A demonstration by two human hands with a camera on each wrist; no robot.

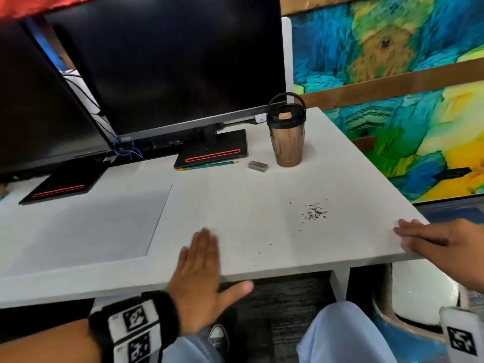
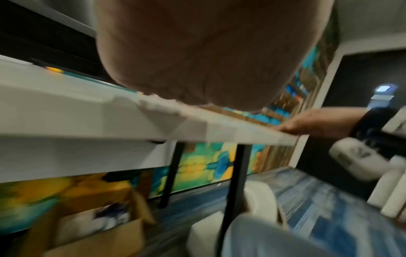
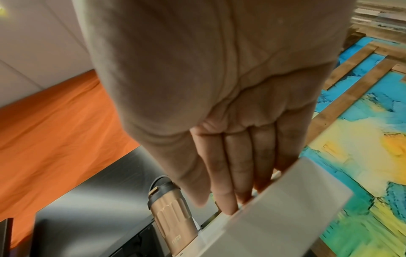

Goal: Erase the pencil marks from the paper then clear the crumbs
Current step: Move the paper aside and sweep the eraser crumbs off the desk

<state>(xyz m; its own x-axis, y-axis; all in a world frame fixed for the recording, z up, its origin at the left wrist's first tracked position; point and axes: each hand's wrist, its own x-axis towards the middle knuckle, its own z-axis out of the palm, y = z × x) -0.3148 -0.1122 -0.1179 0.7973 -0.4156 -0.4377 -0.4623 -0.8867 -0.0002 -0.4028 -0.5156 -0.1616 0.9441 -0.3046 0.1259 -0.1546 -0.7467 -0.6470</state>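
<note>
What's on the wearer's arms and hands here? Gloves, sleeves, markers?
Both hands bare, no gloves or sleeves in view. Left hand: black wrist strap carrying white blocks printed with black square fiducial markers. Right hand: black strap and the same kind of white marker block.

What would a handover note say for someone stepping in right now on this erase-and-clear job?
Left hand: open, flat at the desk's near edge, holding nothing.
Right hand: open, fingers on the desk's right corner.
Paper lies on the left, no marks visible; erasing looks done.
Crumbs sit in a loose pile between the hands, a few strays nearer the front edge.
Eraser and pencil are parked by the monitor stand.
Left: clear the crumbs off the desk.
</note>
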